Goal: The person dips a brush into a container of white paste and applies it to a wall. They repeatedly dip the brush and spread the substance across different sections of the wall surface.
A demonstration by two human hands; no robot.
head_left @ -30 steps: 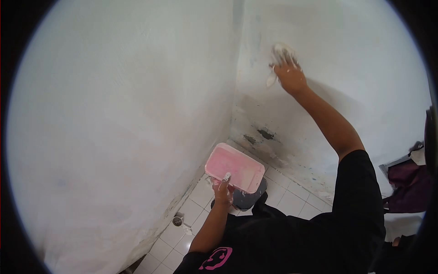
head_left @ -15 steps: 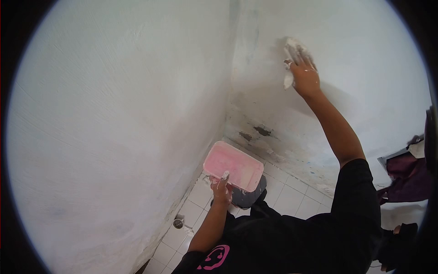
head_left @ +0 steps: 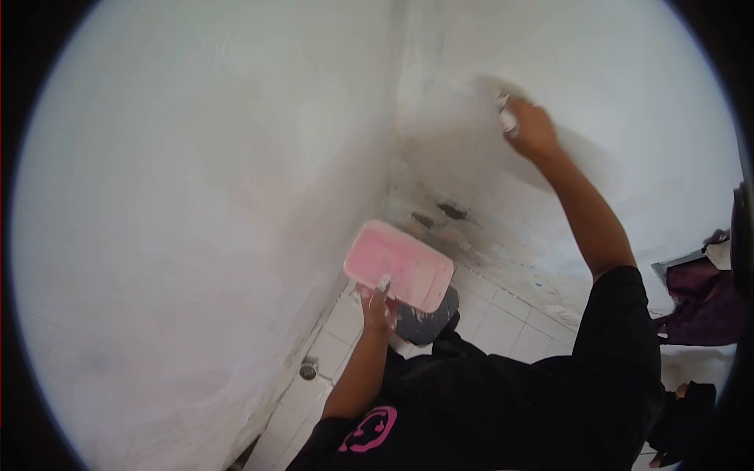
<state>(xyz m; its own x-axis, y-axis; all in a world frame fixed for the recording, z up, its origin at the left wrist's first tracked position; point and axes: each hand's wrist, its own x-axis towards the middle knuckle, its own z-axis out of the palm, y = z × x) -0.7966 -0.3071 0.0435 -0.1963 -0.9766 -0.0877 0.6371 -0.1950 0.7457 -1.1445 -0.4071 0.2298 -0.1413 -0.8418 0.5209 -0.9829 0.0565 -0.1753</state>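
My left hand (head_left: 378,304) grips the near edge of a pink plastic tray (head_left: 400,263), thumb on top and the other fingers hidden beneath. White smears cover the thumb and part of the tray's inside. Higher up, my right hand (head_left: 530,129) is at the white wall (head_left: 628,86), blurred by motion. Its fingers are curled around a white-coated pad (head_left: 507,118), mostly hidden by the hand; I cannot tell if it is a sponge or a cloth.
Below the tray stands a dark grey, white-spattered object (head_left: 426,320) on the white tiled floor (head_left: 503,334). A small round can (head_left: 308,369) sits by the left wall (head_left: 196,235). Dark damaged patches (head_left: 452,210) mark the wall low down. Purple cloth (head_left: 697,302) hangs at right, above a person's black clothing (head_left: 691,424).
My right hand has moved slightly down the wall with the pad, its fingers now more curled. The tray in my left hand has shifted a little up and left in view.
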